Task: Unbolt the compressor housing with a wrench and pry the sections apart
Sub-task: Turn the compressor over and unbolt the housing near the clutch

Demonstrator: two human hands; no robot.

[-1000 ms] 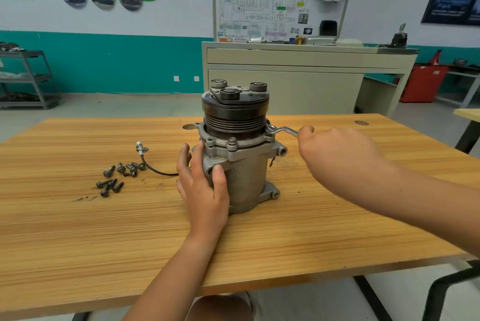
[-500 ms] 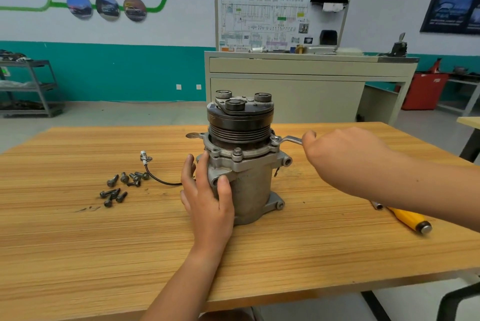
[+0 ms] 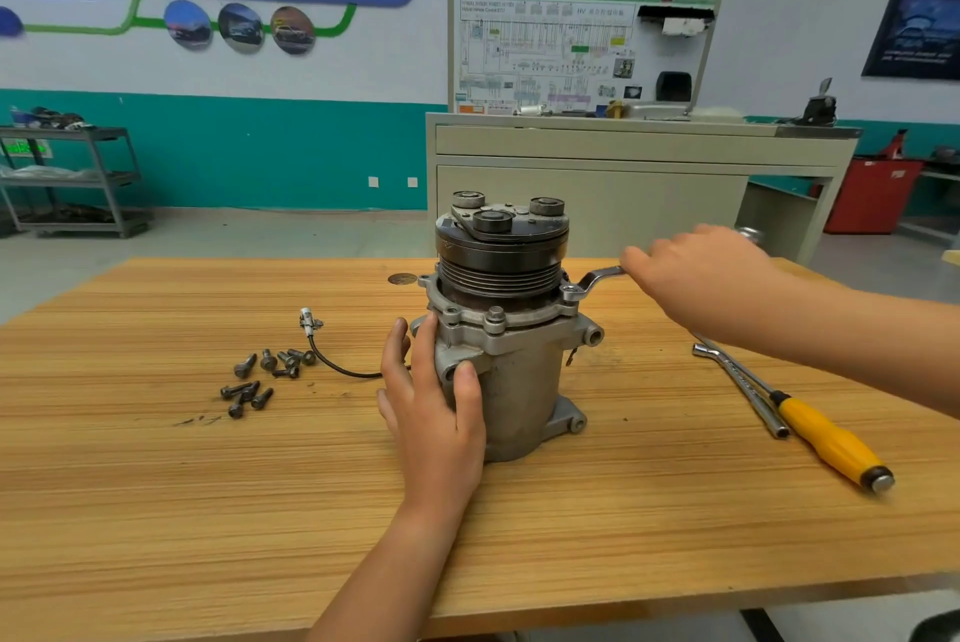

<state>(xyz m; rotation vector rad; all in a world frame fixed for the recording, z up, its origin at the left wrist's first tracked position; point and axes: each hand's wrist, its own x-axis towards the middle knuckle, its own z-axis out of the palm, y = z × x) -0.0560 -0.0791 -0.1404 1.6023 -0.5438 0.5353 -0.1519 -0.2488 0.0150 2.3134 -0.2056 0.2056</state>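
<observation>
A grey metal compressor (image 3: 519, 381) stands upright on the wooden table (image 3: 208, 511), its black pulley and clutch on top. My left hand (image 3: 431, 407) grips the housing's left side, thumb on its front. A silver ring wrench (image 3: 592, 282) sits on a flange bolt at the compressor's right. My right hand (image 3: 696, 272) grips the wrench handle, which sticks out to the right. One flange bolt (image 3: 496, 316) shows at the front.
Several loose bolts (image 3: 260, 376) lie left of the compressor, beside a black wire with a connector (image 3: 311, 324). A yellow-handled screwdriver (image 3: 826, 438) and a socket bar (image 3: 743, 381) lie at the right. A beige bench (image 3: 639, 173) stands behind the table.
My right hand has swung the wrench handle a little away from me. The camera tilted down, bringing the screwdriver and socket bar into view. My left hand stays on the housing.
</observation>
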